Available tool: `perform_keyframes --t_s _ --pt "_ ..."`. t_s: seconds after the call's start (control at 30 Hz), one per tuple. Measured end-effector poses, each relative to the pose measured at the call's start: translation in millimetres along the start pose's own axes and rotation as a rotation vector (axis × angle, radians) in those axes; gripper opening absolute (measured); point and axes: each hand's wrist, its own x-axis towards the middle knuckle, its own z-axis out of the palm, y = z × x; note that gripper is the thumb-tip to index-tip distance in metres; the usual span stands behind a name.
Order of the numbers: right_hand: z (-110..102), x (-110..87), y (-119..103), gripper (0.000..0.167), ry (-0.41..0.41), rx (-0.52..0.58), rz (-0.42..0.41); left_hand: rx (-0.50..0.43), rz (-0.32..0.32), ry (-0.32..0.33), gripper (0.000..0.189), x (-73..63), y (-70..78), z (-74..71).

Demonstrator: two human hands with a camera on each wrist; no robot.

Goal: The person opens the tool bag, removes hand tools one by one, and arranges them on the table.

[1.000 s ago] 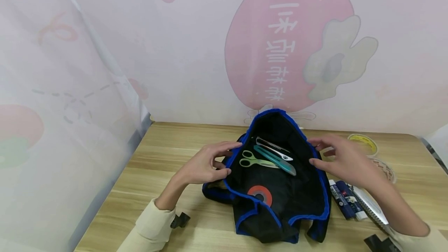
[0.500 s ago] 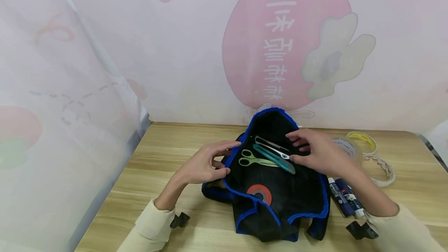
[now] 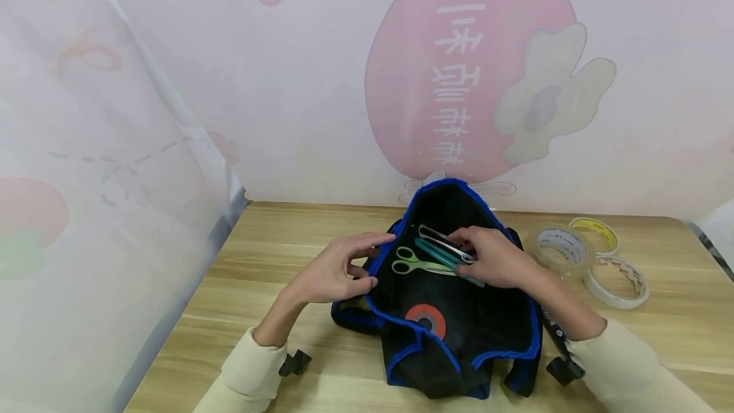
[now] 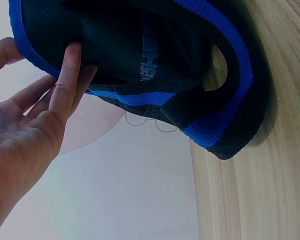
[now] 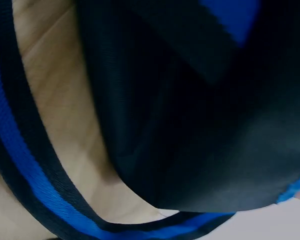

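Observation:
A black tool bag (image 3: 467,311) with blue edging lies with its mouth wide on the table. My left hand (image 3: 338,268) holds its left rim; in the left wrist view several fingers (image 4: 65,82) press the outer wall, with the thumb at the rim. Inside lie green-handled scissors (image 3: 406,261), a teal utility knife (image 3: 436,252), a silver utility knife (image 3: 438,236) and a red ring-shaped disc (image 3: 426,320). My right hand (image 3: 496,259) reaches in and pinches the silver knife's right end, partly covering both knives. The right wrist view shows only bag fabric and a strap (image 5: 35,165).
Right of the bag are a clear tape roll (image 3: 536,247), a yellow-cored tape roll (image 3: 599,234) and a white tape roll (image 3: 619,303). A dark blue glue stick (image 3: 554,330) shows partly beside my right forearm. A printed cloth (image 3: 309,107) hangs behind the table (image 3: 275,228).
My right hand has left the bag's right rim and moved left into the bag, to the silver knife. The left hand has stayed at the left rim.

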Motion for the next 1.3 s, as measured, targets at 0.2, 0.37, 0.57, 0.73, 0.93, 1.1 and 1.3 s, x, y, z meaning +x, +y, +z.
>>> perform_keyframes --t_s 0.2,0.37,0.57,0.73,0.93,1.1,1.3 --pt "14 6.1 7 0.051 -0.060 -0.040 0.051 0.007 -0.003 -0.004 0.074 -0.3 0.3 0.5" --pt "21 6.6 11 0.052 -0.081 -0.046 0.065 0.012 0.002 -0.003 0.074 0.5 0.1 0.6" --pt "28 7.8 11 0.049 -0.083 -0.071 0.063 0.016 0.002 -0.002 0.074 0.0 -0.3 0.0" --pt "33 8.9 10 0.047 -0.079 -0.057 0.061 0.014 -0.003 -0.003 0.074 -1.2 -0.1 0.0" --pt "36 9.5 8 0.048 -0.106 -0.020 0.065 0.014 -0.001 -0.001 0.074 -2.0 -0.1 0.4" --pt "36 9.9 9 0.043 -0.137 0.043 0.040 0.006 -0.004 -0.004 0.074 -1.2 -0.5 -0.1" --pt "36 10.8 8 0.043 -0.136 0.054 0.060 0.007 -0.003 -0.003 0.074 -0.4 -0.5 -0.9"
